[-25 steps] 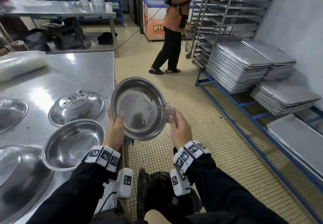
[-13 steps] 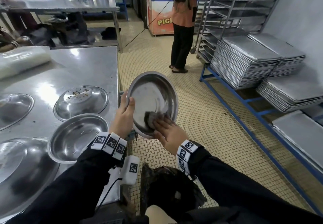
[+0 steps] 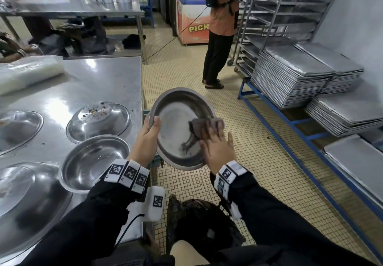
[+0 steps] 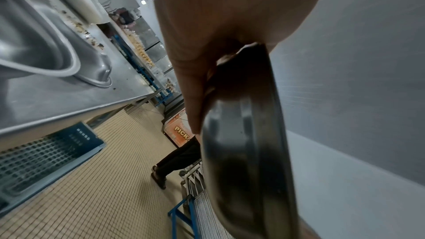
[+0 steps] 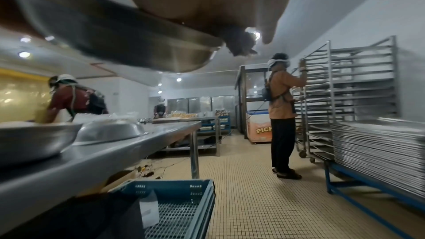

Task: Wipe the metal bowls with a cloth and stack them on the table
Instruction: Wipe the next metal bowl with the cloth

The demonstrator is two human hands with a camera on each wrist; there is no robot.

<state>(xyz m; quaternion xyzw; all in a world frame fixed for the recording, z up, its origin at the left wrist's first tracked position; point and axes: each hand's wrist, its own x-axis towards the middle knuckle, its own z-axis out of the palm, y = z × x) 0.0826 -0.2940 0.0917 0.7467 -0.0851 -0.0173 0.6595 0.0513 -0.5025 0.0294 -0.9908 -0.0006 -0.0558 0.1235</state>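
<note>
My left hand (image 3: 148, 136) grips the left rim of a round metal bowl (image 3: 176, 120), held tilted over the floor beside the table, thumb inside the rim. My right hand (image 3: 215, 145) lies flat with straight fingers on a dark cloth (image 3: 204, 125), pressing it against the bowl's inner right side. In the left wrist view the bowl's rim (image 4: 260, 134) runs edge-on under my palm. The right wrist view shows the bowl's underside (image 5: 138, 43) with the cloth (image 5: 240, 44) poking past its rim. Several more bowls sit on the steel table (image 3: 99, 79): one upright (image 3: 95, 162), one upside down with crumbs (image 3: 99, 118).
A person in an orange top (image 3: 221, 27) stands at a tray rack (image 3: 290, 12) ahead. Stacked baking trays (image 3: 290, 74) fill a blue shelf frame on the right. A blue crate (image 5: 179, 204) sits on the floor by the table. Plastic-wrapped bundle (image 3: 27, 72) at the table's far left.
My right hand has brought the cloth into the bowl and slid it from the lower middle up to the right side. The bowl stays in my left hand.
</note>
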